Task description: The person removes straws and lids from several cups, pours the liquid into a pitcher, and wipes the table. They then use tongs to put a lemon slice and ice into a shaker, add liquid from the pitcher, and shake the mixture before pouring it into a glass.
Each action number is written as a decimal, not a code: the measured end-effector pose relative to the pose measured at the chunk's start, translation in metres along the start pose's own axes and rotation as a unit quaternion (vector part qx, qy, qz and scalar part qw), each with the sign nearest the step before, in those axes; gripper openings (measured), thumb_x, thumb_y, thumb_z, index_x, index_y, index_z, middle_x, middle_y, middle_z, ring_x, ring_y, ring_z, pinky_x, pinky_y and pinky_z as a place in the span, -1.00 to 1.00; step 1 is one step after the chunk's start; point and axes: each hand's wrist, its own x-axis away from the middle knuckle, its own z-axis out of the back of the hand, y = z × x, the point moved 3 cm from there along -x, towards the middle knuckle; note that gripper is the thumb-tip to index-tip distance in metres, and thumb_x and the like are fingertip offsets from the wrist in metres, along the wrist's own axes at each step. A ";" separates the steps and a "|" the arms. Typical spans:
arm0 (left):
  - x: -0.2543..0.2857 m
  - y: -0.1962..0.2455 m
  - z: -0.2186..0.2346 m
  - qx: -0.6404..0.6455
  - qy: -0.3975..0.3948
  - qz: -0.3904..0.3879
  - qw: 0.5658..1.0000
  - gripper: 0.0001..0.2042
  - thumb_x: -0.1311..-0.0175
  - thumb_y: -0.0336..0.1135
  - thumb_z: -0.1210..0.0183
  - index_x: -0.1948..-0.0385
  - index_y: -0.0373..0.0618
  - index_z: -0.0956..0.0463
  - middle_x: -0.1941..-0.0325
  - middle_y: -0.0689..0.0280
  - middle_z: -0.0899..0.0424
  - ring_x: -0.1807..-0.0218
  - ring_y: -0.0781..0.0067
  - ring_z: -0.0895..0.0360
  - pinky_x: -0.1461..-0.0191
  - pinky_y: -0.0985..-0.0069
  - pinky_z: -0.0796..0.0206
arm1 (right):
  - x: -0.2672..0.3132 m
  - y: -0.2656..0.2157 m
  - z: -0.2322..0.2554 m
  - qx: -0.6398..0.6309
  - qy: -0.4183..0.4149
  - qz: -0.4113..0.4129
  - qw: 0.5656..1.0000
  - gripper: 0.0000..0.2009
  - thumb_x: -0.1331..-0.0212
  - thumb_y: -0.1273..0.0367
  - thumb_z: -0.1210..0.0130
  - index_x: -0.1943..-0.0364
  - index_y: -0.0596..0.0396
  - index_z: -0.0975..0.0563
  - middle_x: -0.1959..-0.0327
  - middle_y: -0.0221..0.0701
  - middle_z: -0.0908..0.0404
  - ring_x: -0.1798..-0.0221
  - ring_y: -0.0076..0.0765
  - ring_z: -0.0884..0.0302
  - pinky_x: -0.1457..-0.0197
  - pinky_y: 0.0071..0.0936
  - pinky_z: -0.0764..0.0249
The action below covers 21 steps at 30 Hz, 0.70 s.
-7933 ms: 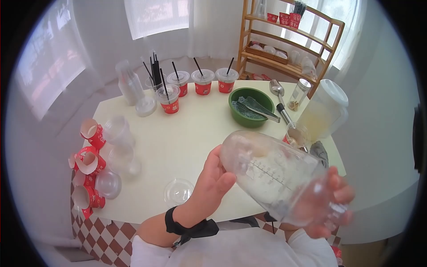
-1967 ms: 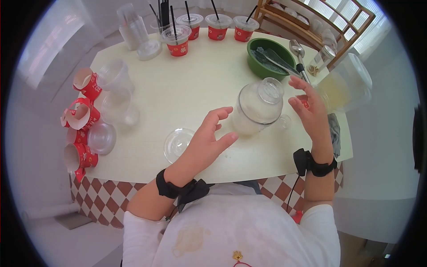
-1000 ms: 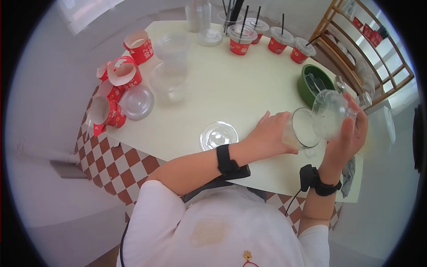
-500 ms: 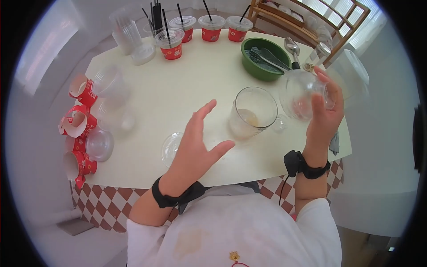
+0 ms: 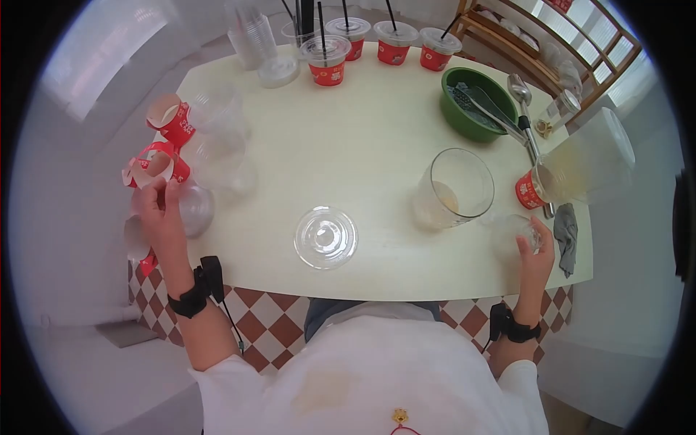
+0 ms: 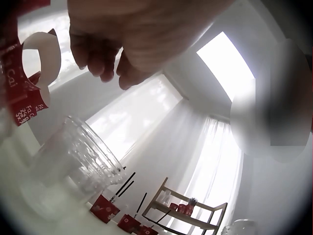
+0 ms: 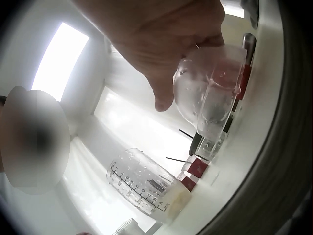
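At the table's left side, my left hand (image 5: 161, 217) is over the red paper sleeves (image 5: 180, 168), fingers bent downward. The left wrist view shows a gap between those fingers and a sleeve (image 6: 11, 73), with nothing held. On the right, my right hand (image 5: 536, 261) grips a clear rounded shaker top (image 5: 511, 235) low at the tabletop; its wide part faces left, and some fingers are hidden behind it in the right wrist view (image 7: 210, 93). Left of it stands the uncovered, graduated clear jar (image 5: 435, 206) with a little pale liquid inside. A clear flat lid (image 5: 325, 238) lies near the front edge.
Clear cups (image 5: 221, 145) stand beside the sleeves. Lidded red cups with straws (image 5: 328, 72) line the back. A green bowl with tongs (image 5: 464, 127), a pitcher (image 5: 591, 156), a red-wrapped cup (image 5: 529, 191) and a grey cloth (image 5: 565, 239) are on the right.
My left hand has moved from beside the jar to the red sleeves at far left. My right hand has lowered the clear top from the air beside the jar towards the table's front right.
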 end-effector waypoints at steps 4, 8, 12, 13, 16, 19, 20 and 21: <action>-0.047 0.006 0.000 -0.142 -0.095 -0.024 0.985 -0.70 -0.22 -0.18 -0.07 0.22 -0.27 -0.46 0.38 0.26 -0.51 0.33 0.45 -0.44 0.20 0.54 -0.27 | -0.007 0.013 -0.009 -0.019 -0.046 -0.008 0.999 -0.48 0.09 0.53 -0.15 -0.09 0.16 -0.36 -0.08 -0.27 -0.40 -0.14 -0.32 -0.32 -0.23 -0.43 -0.18; -0.071 -0.002 -0.021 -0.198 -0.228 0.007 0.953 -0.66 -0.17 -0.10 -0.10 0.27 -0.26 -0.52 0.49 0.24 -0.54 0.38 0.37 -0.48 0.24 0.52 -0.27 | -0.005 0.008 -0.007 -0.052 0.007 0.056 0.997 -0.19 0.11 0.36 -0.21 -0.30 0.07 -0.03 -0.25 -0.22 -0.20 -0.32 -0.18 -0.10 -0.37 -0.25 0.03; -0.073 0.003 -0.038 -0.226 -0.298 0.034 0.927 -0.69 -0.11 -0.13 -0.15 0.37 -0.27 -0.52 0.55 0.27 -0.52 0.44 0.42 -0.45 0.32 0.50 -0.24 | 0.009 -0.031 0.005 -0.069 0.074 0.142 0.985 -0.02 0.22 0.07 -0.31 -0.31 0.06 0.01 -0.23 -0.18 -0.20 -0.31 -0.15 -0.11 -0.34 -0.21 -0.01; -0.072 0.008 -0.039 -0.227 -0.308 0.024 0.924 -0.69 -0.10 -0.14 -0.16 0.39 -0.27 -0.52 0.57 0.28 -0.51 0.45 0.44 -0.44 0.33 0.50 -0.22 | 0.012 -0.040 0.001 -0.102 0.067 0.148 0.981 0.03 0.26 0.00 -0.32 -0.31 0.06 0.02 -0.23 -0.16 -0.20 -0.31 -0.14 -0.11 -0.34 -0.21 -0.01; -0.070 0.015 -0.041 -0.218 -0.320 0.032 0.922 -0.72 -0.08 -0.18 -0.17 0.44 -0.28 -0.49 0.59 0.33 -0.48 0.47 0.52 -0.41 0.35 0.51 -0.20 | 0.017 -0.068 -0.028 -0.180 -0.038 0.107 0.977 0.15 0.36 -0.13 -0.33 -0.33 0.06 0.08 -0.25 -0.13 -0.16 -0.30 -0.12 -0.11 -0.33 -0.21 -0.03; -0.071 0.013 -0.045 -0.197 -0.315 0.037 0.927 -0.74 -0.08 -0.20 -0.16 0.48 -0.27 -0.47 0.60 0.36 -0.46 0.47 0.59 -0.38 0.36 0.54 -0.18 | 0.015 -0.080 -0.062 -0.267 -0.173 0.043 0.947 0.22 0.40 0.03 -0.42 -0.34 0.02 0.22 -0.29 -0.10 -0.07 -0.33 -0.08 -0.07 -0.34 -0.21 -0.04; -0.072 0.011 -0.044 -0.192 -0.311 0.036 0.930 -0.75 -0.09 -0.21 -0.15 0.49 -0.27 -0.47 0.61 0.37 -0.45 0.47 0.62 -0.37 0.36 0.55 -0.17 | 0.013 -0.078 -0.073 -0.264 -0.196 0.040 0.944 0.24 0.44 0.11 -0.44 -0.34 0.00 0.25 -0.30 -0.10 -0.05 -0.34 -0.08 -0.05 -0.34 -0.21 -0.04; -0.074 0.009 -0.044 -0.188 -0.318 0.036 0.928 -0.76 -0.10 -0.22 -0.14 0.48 -0.25 -0.47 0.60 0.38 -0.46 0.48 0.63 -0.36 0.37 0.57 -0.17 | 0.012 -0.074 -0.086 -0.262 -0.220 0.038 0.939 0.27 0.47 0.20 -0.46 -0.34 -0.01 0.29 -0.31 -0.09 -0.02 -0.35 -0.07 -0.03 -0.35 -0.21 -0.04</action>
